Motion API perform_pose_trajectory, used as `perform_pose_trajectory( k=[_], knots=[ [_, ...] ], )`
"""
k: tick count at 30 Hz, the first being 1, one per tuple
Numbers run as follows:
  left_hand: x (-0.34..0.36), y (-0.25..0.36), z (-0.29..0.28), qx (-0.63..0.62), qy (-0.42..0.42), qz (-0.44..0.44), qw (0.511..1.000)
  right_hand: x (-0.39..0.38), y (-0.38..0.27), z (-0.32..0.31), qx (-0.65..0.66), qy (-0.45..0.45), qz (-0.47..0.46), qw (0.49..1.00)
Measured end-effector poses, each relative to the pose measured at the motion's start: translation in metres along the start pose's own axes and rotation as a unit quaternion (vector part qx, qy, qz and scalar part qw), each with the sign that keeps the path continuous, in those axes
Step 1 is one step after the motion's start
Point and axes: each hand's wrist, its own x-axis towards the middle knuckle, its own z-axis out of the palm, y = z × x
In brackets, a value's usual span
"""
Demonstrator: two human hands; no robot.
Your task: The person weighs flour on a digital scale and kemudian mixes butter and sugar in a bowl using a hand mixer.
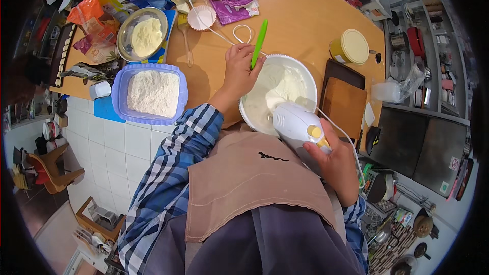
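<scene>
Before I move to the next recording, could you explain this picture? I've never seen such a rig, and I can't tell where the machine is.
There is no robot here, just a person's two bare hands. The single picture comes from a wide fisheye camera worn on the head, looking down, so straight edges bend near the rim.

The left hand has its grip on a green handle at the bowl; the right hand holds a white mixer over it. Pale cream lies inside.

On the table are a brush, a metal bowl of pale powder, a lidded tub and a brown slab.
</scene>
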Motion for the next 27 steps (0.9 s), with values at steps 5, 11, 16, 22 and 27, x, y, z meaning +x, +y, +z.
perform_pose_trajectory(
  k=[5,11,16,22,27],
  knots=[
    [0.0,0.002,-0.001,0.001,0.003,-0.01,1.0,0.011,-0.006,0.004,-0.004,0.005,0.006,1.0],
    [0.0,0.001,-0.001,0.009,-0.001,0.004,1.0,0.033,-0.004,0.018,0.039,0.049,-0.016,0.998],
    [0.0,0.002,0.0,0.01,-0.001,-0.007,1.0,0.051,-0.004,0.019,0.03,0.054,0.007,0.998],
    [-0.001,-0.001,0.0,0.021,-0.002,0.008,1.0,0.061,0.008,0.016,0.041,0.066,0.025,0.997],
    [-0.001,0.001,-0.001,0.016,-0.004,0.004,1.0,0.052,0.004,0.004,0.063,0.082,0.056,0.993]
  ],
)
